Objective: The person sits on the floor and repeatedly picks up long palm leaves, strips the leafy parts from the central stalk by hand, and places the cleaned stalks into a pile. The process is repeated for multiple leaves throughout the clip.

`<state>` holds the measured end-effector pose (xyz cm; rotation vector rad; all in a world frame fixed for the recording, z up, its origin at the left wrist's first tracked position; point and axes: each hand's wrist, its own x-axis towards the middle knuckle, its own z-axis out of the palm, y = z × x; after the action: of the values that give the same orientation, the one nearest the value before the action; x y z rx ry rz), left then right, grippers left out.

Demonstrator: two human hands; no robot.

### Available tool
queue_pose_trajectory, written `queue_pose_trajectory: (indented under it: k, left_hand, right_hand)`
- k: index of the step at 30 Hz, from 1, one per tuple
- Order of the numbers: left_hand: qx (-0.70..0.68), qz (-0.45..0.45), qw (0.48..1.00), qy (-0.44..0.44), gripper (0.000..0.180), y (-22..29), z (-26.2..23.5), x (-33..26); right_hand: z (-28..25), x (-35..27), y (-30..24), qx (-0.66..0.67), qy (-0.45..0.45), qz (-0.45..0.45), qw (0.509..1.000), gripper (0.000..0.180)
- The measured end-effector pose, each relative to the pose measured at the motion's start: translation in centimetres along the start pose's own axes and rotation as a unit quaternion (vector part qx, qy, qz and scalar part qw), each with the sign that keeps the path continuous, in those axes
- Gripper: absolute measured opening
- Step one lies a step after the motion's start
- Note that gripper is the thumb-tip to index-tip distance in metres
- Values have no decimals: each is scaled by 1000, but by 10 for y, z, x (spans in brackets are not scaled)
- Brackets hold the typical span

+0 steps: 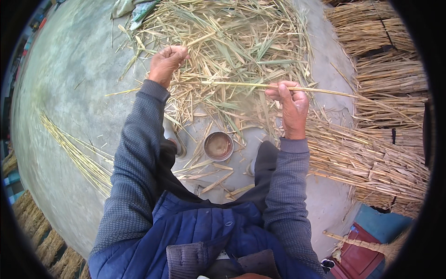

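Observation:
My right hand (pixel 293 106) is closed around a long, thin reed stalk (pixel 325 91), held level across the front of me, its far end reaching toward the bundles on the right. Farther up and to the left, my left hand (pixel 166 63) pinches a short pale strip of dry leaf sheath (pixel 200 39), apart from the stalk. Beneath both hands spreads a heap of peeled leaves and husks (pixel 241 56), green and straw-coloured. Between my feet stands a small round bowl (pixel 218 146) with a brownish inside.
Tied reed bundles (pixel 390 79) are stacked along the right, and a loose sheaf (pixel 362 151) lies beside my right forearm. Peeled stalks (pixel 76 151) rest on the concrete floor at left. A dark red object (pixel 357 255) is at lower right; a cloth (pixel 139 11) lies at the top.

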<state>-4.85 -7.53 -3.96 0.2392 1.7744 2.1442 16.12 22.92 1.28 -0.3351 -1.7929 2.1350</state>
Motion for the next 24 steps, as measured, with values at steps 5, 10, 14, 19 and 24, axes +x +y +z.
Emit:
queue_pose_trajectory:
  k: [5,10,14,19,24]
  left_hand:
    - [461,213,860,-55,33,2,13,-10]
    - [195,-57,953,-223,31,12,32,-20]
    - [161,-70,964,-201,21,10,33,-18]
    - [101,-18,993,-52,16,3,32,-14]
    - [41,13,999,29,18,7,33,-11]
  right_hand:
    - [6,2,2,-1,9,-5,1000,22]
    - [11,8,4,15,35,14,999,23]
    - [12,9,5,24,36,19,999,24]
    - [17,9,6,31,32,20,999,26]
    - [23,9,10,40,42,-4,998,28]
